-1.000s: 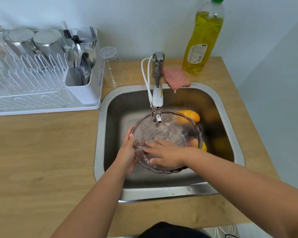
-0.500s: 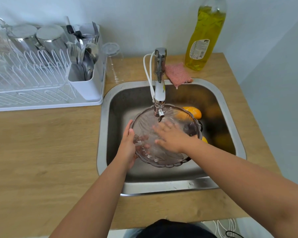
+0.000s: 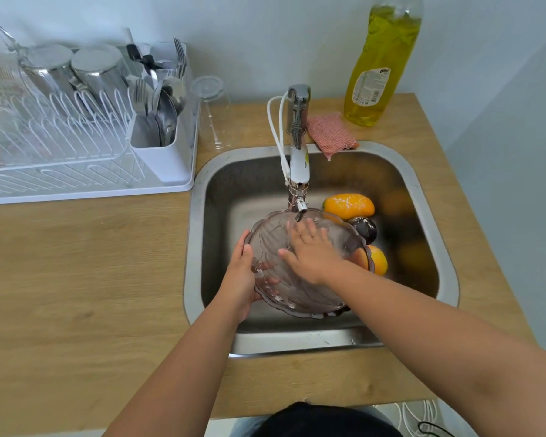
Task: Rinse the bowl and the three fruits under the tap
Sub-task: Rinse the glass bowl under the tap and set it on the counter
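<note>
A clear patterned glass bowl [image 3: 300,291] is held tilted over the steel sink [image 3: 435,222], right under the tap [image 3: 298,171]. My left hand [image 3: 241,275] grips its left rim, fingers curled underneath. My right hand [image 3: 312,253] lies flat inside the bowl, fingers spread and reaching up under the spout. On the sink floor to the right lie three fruits: an orange-yellow mango [image 3: 349,205], a dark plum [image 3: 364,229] and an orange fruit [image 3: 377,259] partly hidden by the bowl.
A white dish rack [image 3: 85,181] with steel cups and cutlery stands on the wooden counter at the left, with a clear glass [image 3: 210,111] beside it. Behind the sink are a pink scrubber [image 3: 330,134] and a yellow dish-soap bottle [image 3: 379,61].
My right hand slid from the bowl's near-left side up across its inside toward the spout. My left hand kept its hold on the rim.
</note>
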